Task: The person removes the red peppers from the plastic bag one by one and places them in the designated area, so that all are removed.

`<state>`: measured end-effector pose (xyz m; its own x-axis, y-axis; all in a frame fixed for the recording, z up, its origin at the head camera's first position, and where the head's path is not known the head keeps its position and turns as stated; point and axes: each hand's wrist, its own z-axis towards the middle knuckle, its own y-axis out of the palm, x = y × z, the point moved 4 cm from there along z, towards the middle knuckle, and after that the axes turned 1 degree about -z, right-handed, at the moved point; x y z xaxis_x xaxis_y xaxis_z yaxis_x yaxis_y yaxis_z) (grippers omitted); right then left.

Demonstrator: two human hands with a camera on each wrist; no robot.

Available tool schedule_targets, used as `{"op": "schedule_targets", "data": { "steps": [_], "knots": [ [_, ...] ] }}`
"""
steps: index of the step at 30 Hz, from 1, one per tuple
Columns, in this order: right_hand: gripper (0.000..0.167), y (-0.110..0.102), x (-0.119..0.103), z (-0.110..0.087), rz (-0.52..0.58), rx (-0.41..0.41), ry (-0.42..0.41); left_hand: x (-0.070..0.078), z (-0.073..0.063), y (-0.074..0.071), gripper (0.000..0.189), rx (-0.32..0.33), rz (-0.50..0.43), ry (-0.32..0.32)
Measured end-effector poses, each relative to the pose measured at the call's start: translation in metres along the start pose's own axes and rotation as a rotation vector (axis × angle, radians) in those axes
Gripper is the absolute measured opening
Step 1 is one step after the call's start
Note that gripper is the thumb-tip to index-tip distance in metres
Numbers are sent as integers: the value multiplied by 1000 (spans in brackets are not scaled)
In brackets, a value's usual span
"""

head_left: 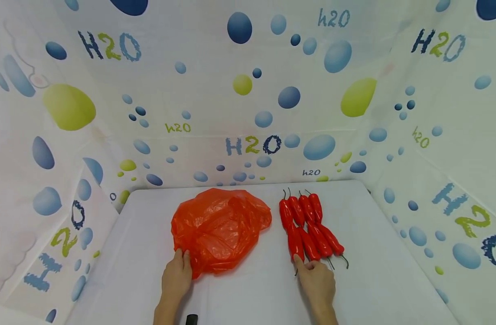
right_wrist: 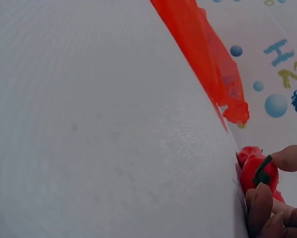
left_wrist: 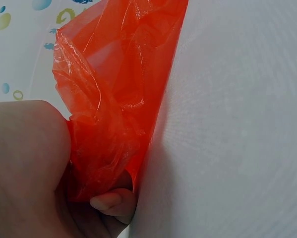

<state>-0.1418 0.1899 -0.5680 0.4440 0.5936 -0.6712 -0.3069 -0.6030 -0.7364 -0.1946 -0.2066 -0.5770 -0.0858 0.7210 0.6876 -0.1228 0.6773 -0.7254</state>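
A crumpled red plastic bag (head_left: 219,230) lies on the left half of the white table. My left hand (head_left: 176,275) holds its near left edge; in the left wrist view the fingers (left_wrist: 113,203) curl round the thin film. To the right, several glossy red chili peppers (head_left: 309,208) lie side by side in two rows, stems pointing outward. My right hand (head_left: 318,282) is at the near end of the leftmost front pepper (head_left: 295,243). In the right wrist view it pinches this pepper (right_wrist: 260,173) around its green stem end, with fingertips on both sides.
The white table (head_left: 386,271) reaches back to a wall covering (head_left: 215,90) printed with drops and "H2O", which also closes both sides. A small black object (head_left: 192,319) shows at the near edge, between my forearms.
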Motion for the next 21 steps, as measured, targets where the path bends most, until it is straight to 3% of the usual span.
{"op": "schedule_targets", "data": {
  "steps": [12,16,21],
  "knots": [
    [46,-13,-9,5,67,92,-75,1,0,1,25,-28,1,-11],
    [45,-13,-14,13,117,165,-163,3,0,-2,25,-13,17,11],
    [35,-11,-29,16,254,210,-342,7,-1,-10,31,21,65,2]
  ]
}}
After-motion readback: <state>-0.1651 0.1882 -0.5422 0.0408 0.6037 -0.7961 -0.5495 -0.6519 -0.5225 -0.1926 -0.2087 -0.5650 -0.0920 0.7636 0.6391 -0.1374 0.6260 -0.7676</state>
